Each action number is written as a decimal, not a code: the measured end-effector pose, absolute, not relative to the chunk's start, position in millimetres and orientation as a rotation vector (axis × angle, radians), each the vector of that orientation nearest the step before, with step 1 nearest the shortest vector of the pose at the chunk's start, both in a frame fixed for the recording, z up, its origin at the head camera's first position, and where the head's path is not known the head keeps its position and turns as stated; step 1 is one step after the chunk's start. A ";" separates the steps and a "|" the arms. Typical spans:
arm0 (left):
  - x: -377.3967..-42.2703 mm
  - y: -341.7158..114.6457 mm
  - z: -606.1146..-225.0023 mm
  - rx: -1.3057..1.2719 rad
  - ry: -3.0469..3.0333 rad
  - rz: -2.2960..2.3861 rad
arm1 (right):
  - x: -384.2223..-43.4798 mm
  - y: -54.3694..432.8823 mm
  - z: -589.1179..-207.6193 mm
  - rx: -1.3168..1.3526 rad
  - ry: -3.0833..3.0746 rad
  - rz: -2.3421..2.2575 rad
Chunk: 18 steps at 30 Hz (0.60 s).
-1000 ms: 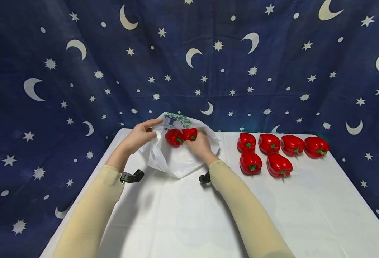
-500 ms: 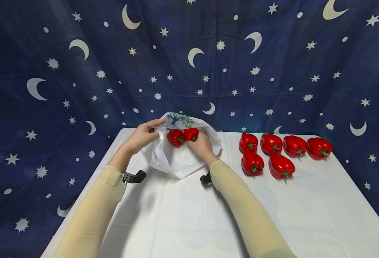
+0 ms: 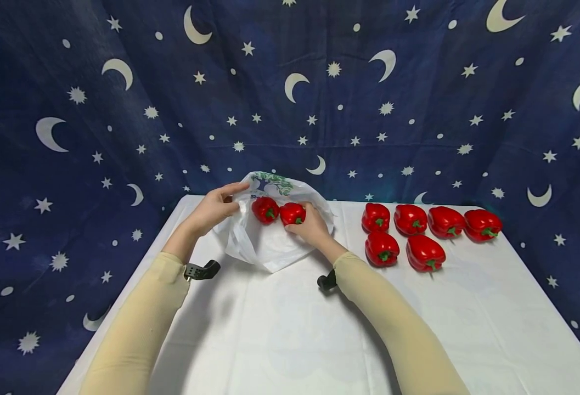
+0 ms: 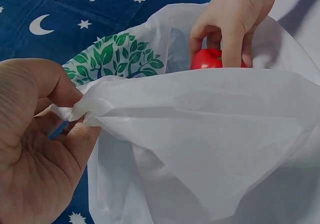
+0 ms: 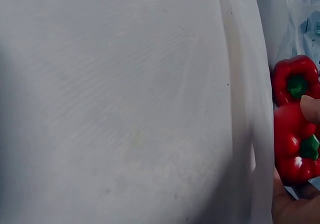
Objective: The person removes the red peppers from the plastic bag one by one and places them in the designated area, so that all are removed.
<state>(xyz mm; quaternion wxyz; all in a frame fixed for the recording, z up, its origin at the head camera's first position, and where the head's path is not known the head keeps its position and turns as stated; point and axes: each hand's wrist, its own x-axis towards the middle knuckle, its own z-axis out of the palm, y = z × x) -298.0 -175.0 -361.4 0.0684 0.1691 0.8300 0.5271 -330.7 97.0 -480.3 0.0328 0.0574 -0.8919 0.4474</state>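
Note:
My left hand [image 3: 212,209] pinches the rim of a white plastic bag [image 3: 281,249] printed with a green tree; in the left wrist view the gathered edge sits between thumb and fingers. Inside the bag's mouth, my right hand [image 3: 315,226] grips a red bell pepper [image 3: 292,214], thumb on the near side and fingers around the far side. A second red bell pepper [image 3: 265,210] lies just left of it in the bag. Both peppers appear at the right edge of the right wrist view, green stems showing, with the thumb [image 5: 311,109] over the held pepper [image 5: 291,151].
To the right of the bag, several red bell peppers stand in two rows, such as one in the back row [image 3: 410,219] and one in front [image 3: 425,253]. They rest on a white-covered table [image 3: 270,340]. A dark blue star-and-moon cloth [image 3: 250,99] hangs behind.
My right hand has drawn slightly back toward me with its pepper, which now shows lower and more fully. The other pepper has shifted a little. My left hand keeps its hold on the rim.

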 end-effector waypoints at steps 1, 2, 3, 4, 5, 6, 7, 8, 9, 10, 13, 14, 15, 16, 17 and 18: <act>-297.9 -175.2 -361.5 0.505 2.503 1.585 | -329.5 97.8 -480.3 0.188 -2.748 1.387; -297.9 -175.5 -361.8 0.503 2.505 1.582 | -327.9 98.5 -479.7 0.197 -2.750 1.404; -297.8 -175.6 -362.1 0.502 2.507 1.580 | -326.3 99.4 -479.3 0.204 -2.755 1.422; -297.9 -176.1 -362.6 0.503 2.507 1.581 | -324.9 100.1 -479.0 0.210 -2.760 1.445; -297.9 -176.5 -362.8 0.502 2.508 1.581 | -323.5 100.8 -478.5 0.220 -2.759 1.482; -297.7 -176.8 -363.0 0.502 2.509 1.580 | -322.4 101.5 -478.2 0.233 -2.757 1.526; -297.7 -177.1 -363.3 0.502 2.510 1.580 | -321.1 102.6 -477.8 0.241 -2.763 1.562; -297.7 -177.4 -363.6 0.500 2.507 1.582 | -319.8 103.7 -477.5 0.252 -2.767 1.603; -297.7 -177.6 -363.9 0.497 2.506 1.583 | -318.9 104.9 -477.7 0.269 -2.772 1.646; -297.8 -177.8 -364.2 0.495 2.504 1.584 | -318.1 106.2 -477.5 0.287 -2.774 1.695; -298.4 -178.0 -364.9 0.487 2.500 1.582 | -315.9 109.9 -476.9 0.343 -2.789 1.798; -298.6 -178.2 -365.1 0.486 2.499 1.580 | -315.2 111.0 -476.5 0.359 -2.791 1.826; -298.8 -178.2 -365.3 0.485 2.500 1.579 | -314.7 111.9 -476.2 0.373 -2.792 1.848; -298.9 -178.3 -365.5 0.485 2.499 1.578 | -314.5 112.8 -475.7 0.383 -2.793 1.862; -299.0 -178.4 -365.5 0.484 2.499 1.578 | -314.4 113.4 -475.6 0.398 -2.793 1.870; -298.7 -178.5 -365.4 0.482 2.499 1.577 | -314.5 113.9 -475.5 0.410 -2.794 1.875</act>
